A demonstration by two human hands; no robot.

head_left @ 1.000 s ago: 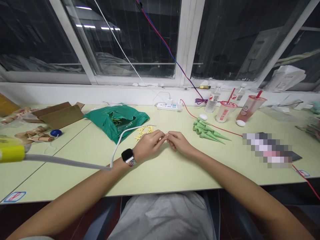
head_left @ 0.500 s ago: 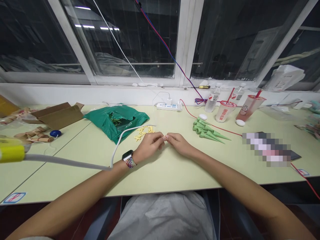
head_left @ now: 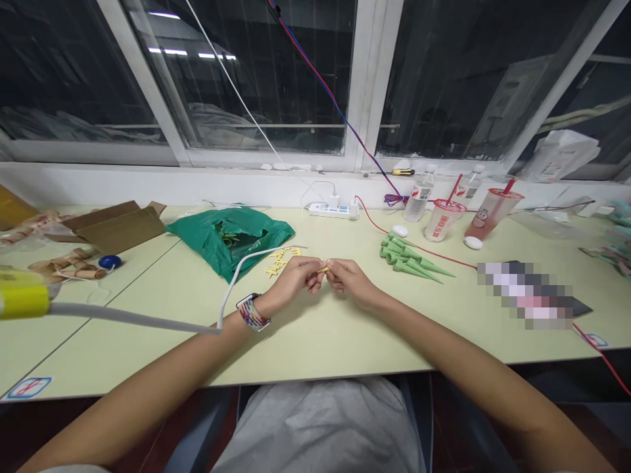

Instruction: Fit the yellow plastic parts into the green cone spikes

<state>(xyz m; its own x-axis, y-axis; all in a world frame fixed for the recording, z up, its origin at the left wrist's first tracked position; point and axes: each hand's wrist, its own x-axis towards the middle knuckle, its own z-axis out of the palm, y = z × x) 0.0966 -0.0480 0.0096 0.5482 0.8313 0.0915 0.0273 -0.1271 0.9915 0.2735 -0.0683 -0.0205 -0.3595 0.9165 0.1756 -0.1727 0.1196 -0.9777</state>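
Left hand (head_left: 290,279): fingers (head_left: 310,271) pinch a small yellow piece (head_left: 323,269), lower centre of the frame.
Right hand (head_left: 351,278): fingers (head_left: 330,266) closed on that piece's other end.
Nearby: loose yellow pieces (head_left: 280,261) on the bench (head_left: 315,345), just left of the hands.

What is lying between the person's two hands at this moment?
The head view shows a small yellow piece between the left hand and the right hand, pinched by the fingertips of both.

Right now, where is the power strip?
In the head view, the white power strip sits at the back edge of the table, right of the green plastic bag, with a red wire leaving its right end.
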